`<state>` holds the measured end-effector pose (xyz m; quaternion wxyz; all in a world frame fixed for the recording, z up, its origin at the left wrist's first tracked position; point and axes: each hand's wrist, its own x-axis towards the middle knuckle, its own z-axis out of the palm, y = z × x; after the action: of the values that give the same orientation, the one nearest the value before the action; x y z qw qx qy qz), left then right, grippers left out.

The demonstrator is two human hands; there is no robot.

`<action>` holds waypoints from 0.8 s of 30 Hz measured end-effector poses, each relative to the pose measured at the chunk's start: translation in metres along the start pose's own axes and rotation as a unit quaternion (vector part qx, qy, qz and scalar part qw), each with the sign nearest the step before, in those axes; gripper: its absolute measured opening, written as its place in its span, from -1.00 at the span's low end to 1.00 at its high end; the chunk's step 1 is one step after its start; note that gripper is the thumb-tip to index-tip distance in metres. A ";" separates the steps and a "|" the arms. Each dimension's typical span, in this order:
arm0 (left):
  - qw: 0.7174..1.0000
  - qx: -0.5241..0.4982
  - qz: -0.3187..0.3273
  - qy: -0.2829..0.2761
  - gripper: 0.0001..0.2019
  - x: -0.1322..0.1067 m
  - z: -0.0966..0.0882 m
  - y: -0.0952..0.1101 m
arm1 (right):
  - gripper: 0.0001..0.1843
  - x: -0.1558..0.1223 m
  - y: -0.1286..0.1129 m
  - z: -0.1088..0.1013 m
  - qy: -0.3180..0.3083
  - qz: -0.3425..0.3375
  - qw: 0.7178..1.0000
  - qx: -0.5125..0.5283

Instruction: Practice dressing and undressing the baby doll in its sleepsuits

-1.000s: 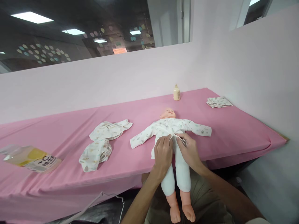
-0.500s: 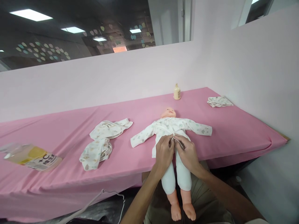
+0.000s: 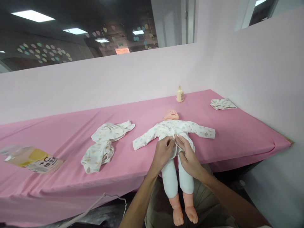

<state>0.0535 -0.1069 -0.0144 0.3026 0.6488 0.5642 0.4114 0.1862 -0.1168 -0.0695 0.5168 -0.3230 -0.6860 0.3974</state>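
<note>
A person's left hand (image 3: 163, 151) pinches the printed shirt (image 3: 165, 128) on a doll (image 3: 172, 115) laid on its back across a table (image 3: 133, 161), sleeves spread, seemingly to leave the front reachable; the right hand (image 3: 189, 157) touches the shirt, its grip unclear. A pump bottle (image 3: 180, 96) stands beyond the doll.

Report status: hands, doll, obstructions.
Left hand, right hand at patterned shirt, waist level. Baby doll on back, feet beyond table. Cream bottle beyond head, not obstructing.

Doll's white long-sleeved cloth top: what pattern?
The top has small scattered motifs, some greenish; clearest in head view.
</note>
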 end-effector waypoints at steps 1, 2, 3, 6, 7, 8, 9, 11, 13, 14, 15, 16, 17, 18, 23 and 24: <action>1.000 0.005 -0.002 -0.002 -0.68 0.000 0.001 0.000 | -0.17 0.000 0.000 0.000 -0.007 0.000 1.000 0.020; 1.000 0.008 -0.002 -0.003 -0.68 0.000 0.001 0.000 | -0.16 -0.001 0.000 0.001 -0.012 -0.002 0.999 0.033; 1.000 0.009 -0.001 -0.005 -0.68 0.000 0.000 0.000 | -0.15 -0.001 0.000 0.001 -0.014 -0.003 0.999 0.039; 1.000 0.008 0.000 -0.012 -0.68 0.000 -0.002 0.002 | -0.16 -0.002 0.000 0.002 -0.007 0.001 0.999 0.041; 1.000 0.005 0.000 -0.015 -0.69 0.000 -0.002 0.002 | -0.16 -0.002 0.000 0.002 -0.004 0.003 0.999 0.035; 1.000 0.001 -0.001 -0.015 -0.69 0.000 -0.003 0.003 | -0.17 -0.002 0.000 0.001 -0.002 0.003 1.000 0.023; 1.000 -0.002 -0.003 -0.012 -0.70 0.000 -0.003 0.003 | -0.18 -0.002 0.000 0.001 0.000 0.002 1.000 0.002; 1.000 -0.003 -0.003 0.001 -0.73 0.000 -0.002 0.002 | -0.21 -0.001 0.001 0.000 0.005 -0.011 0.998 -0.062; 1.000 -0.003 -0.002 0.012 -0.74 0.001 -0.001 0.002 | -0.23 0.000 0.002 -0.001 0.011 -0.038 0.989 -0.141; 1.000 -0.006 -0.002 0.013 -0.74 0.001 0.000 0.002 | -0.24 0.001 0.003 -0.002 0.017 -0.054 0.983 -0.177; 1.000 -0.014 -0.005 0.011 -0.74 0.002 0.000 0.002 | -0.25 0.002 0.003 -0.002 0.023 -0.070 0.975 -0.208; 1.000 -0.024 -0.010 0.008 -0.73 0.003 -0.001 0.002 | -0.27 0.003 0.004 -0.002 0.029 -0.082 0.969 -0.233; 0.999 -0.035 -0.017 0.006 -0.73 0.003 -0.001 0.002 | -0.28 0.003 0.004 -0.002 0.034 -0.091 0.963 -0.252; 0.999 -0.043 -0.023 0.003 -0.73 0.004 -0.002 0.002 | -0.30 0.003 0.004 -0.002 0.036 -0.095 0.958 -0.267; 0.999 -0.034 -0.026 -0.004 -0.72 0.005 -0.003 0.003 | -0.31 0.002 0.001 -0.001 0.043 -0.089 0.951 -0.292; 0.999 -0.029 -0.027 -0.003 -0.72 0.006 -0.002 0.003 | -0.31 0.002 0.001 -0.001 0.044 -0.089 0.950 -0.295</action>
<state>0.0531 -0.1019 -0.0094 0.3341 0.6258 0.5680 0.4172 0.1867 -0.1146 -0.0694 0.4617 -0.4157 -0.7751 0.1153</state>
